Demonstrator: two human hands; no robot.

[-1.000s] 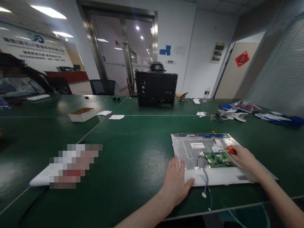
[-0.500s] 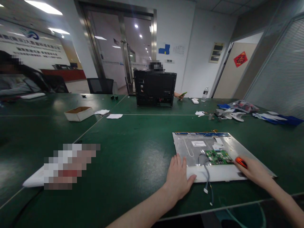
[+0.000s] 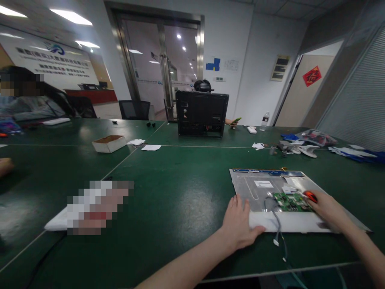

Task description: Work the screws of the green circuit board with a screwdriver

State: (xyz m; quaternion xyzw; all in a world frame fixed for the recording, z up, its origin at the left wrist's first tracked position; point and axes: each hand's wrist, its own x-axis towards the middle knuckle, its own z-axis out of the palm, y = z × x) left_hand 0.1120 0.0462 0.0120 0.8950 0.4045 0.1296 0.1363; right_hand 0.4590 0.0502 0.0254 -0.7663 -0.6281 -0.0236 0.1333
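Observation:
A flat silver display panel point(image 3: 246, 182) lies on the green table, with a green circuit board point(image 3: 293, 202) on its back and grey cables hanging over its near edge. My left hand point(image 3: 239, 222) rests with fingers spread on the panel's left near corner, holding nothing. My right hand point(image 3: 327, 208) is closed around an orange and black tool point(image 3: 310, 196) at the board's right edge. The tool's tip is too small to make out. A white strip point(image 3: 285, 222) runs along the panel's near side.
A black monitor frame point(image 3: 203, 112) stands at the back, a person behind it. An open box point(image 3: 110, 143) sits back left, a blurred white object point(image 3: 57, 218) at left. Bottle point(image 3: 265, 121), scraps and bags point(image 3: 317, 137) lie back right. Another person sits far left.
The view has swung left, so the panel and hands appear farther right. My right hand with the orange tool has moved up along the board's right side. My left hand stays on the panel's corner.

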